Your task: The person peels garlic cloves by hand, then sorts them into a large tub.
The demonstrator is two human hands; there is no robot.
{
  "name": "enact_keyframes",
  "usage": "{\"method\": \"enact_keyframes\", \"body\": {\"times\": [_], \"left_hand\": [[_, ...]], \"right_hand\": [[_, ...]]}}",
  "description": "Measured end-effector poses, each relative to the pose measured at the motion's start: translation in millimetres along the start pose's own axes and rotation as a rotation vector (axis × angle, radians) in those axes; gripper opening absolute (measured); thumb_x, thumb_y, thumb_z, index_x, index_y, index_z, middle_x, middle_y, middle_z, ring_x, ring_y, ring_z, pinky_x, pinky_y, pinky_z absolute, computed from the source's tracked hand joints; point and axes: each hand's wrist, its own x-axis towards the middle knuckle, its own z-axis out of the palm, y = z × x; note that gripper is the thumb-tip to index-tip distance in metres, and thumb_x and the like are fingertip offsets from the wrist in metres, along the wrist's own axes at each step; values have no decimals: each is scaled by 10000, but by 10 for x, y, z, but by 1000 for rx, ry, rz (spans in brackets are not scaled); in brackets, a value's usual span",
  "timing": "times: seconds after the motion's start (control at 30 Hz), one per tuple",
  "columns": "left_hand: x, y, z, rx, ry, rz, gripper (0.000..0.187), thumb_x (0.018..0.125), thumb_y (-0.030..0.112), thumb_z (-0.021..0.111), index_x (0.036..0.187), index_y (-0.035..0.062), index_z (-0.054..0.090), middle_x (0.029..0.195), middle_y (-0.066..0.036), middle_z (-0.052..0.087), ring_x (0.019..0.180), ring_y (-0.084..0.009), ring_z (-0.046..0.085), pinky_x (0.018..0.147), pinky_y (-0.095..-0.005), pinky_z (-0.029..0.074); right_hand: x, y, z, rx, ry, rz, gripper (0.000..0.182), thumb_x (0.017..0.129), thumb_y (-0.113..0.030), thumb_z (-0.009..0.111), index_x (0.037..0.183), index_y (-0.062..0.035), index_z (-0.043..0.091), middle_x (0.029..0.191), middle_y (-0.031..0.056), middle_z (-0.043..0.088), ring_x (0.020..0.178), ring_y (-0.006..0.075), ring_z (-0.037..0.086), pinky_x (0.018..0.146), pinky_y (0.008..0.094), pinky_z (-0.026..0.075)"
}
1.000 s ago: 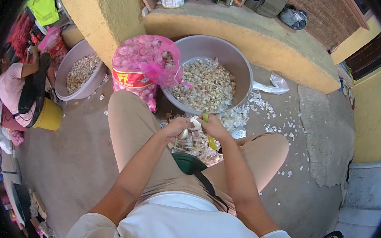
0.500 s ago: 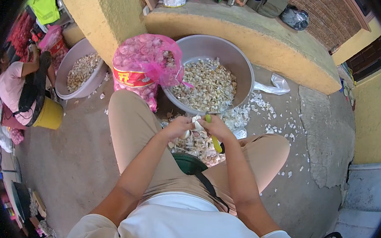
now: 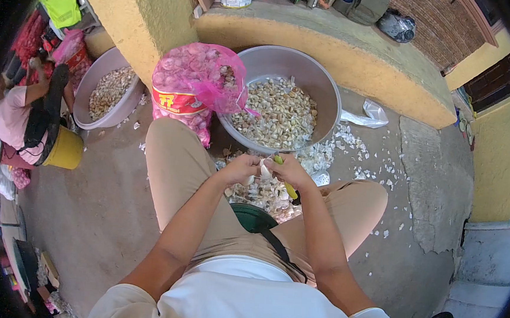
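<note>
My left hand (image 3: pixel 240 168) is closed on a whitish garlic bulb (image 3: pixel 265 170), held between both hands above my lap. Fingers of my right hand (image 3: pixel 290 172) wrap round a yellow-green handled tool, likely a knife (image 3: pixel 290 190), and also touch the garlic. Its blade cannot be made out. Below the hands lies a heap of garlic skins (image 3: pixel 267 198). Just beyond, a large grey basin (image 3: pixel 336 100) holds many loose cloves (image 3: pixel 282 110). A pink mesh sack of garlic (image 3: pixel 184 71) stands against the basin's left side.
A person in a pink shirt (image 3: pixel 18 116) sits at the left near a yellow bucket (image 3: pixel 66 149) and another basin (image 3: pixel 81 102) of cloves. Skins scatter over the floor beside a plastic bag (image 3: pixel 369 115). A low ledge (image 3: pixel 390 80) runs behind the basin.
My hands stay together, with a slight shift of the fingers and the garlic between them. The person at the left has moved an arm. The view has shifted slightly.
</note>
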Motion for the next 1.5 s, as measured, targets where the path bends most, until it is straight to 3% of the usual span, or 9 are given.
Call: {"method": "enact_keyframes", "body": {"times": [0.37,0.57,0.67,0.87,1.07,1.17,1.5], "left_hand": [[-31,32,48,-139,-19,7,194,800,142,525,945,17,557,733,1,559,539,-55,491,476,-192,391],[-36,66,116,54,-6,68,201,826,196,507,904,22,572,734,-2,563,599,-63,498,526,-202,409],[13,-44,30,126,-44,-73,208,838,201,490,901,22,577,734,1,561,618,-68,500,531,-221,410],[-15,21,113,228,45,-77,219,840,221,497,876,23,582,728,6,559,594,-59,488,517,-223,399],[26,-47,131,89,64,-91,234,821,253,531,886,34,583,732,17,557,599,-60,488,513,-225,399],[87,-150,120,98,91,-47,213,823,235,527,882,37,581,743,15,553,617,-67,489,521,-229,403],[88,-99,184,-34,139,67,155,843,145,468,864,30,570,742,-2,541,619,-84,491,524,-240,408]], "right_hand": [[100,213,-95,140,-107,-2,227,792,-247,564,725,-32,534,522,-8,434,423,61,366,379,206,273],[37,132,-7,-40,44,-35,269,776,-298,578,684,-50,528,504,-21,414,422,63,360,379,208,266],[75,170,-18,-38,29,46,270,772,-299,579,667,-56,524,503,-21,411,423,62,361,381,211,269],[100,208,-26,-67,45,-41,245,759,-276,587,656,-64,518,509,-24,425,426,60,369,384,207,277],[227,403,-43,48,66,-73,227,765,-238,577,641,-52,538,546,-20,463,490,64,390,450,224,311],[182,325,80,125,189,-113,221,760,-227,583,643,-44,544,556,-20,476,511,58,400,457,227,317],[313,448,153,106,360,-258,209,747,-179,594,591,-72,506,530,-47,417,480,43,368,423,213,289]]}}
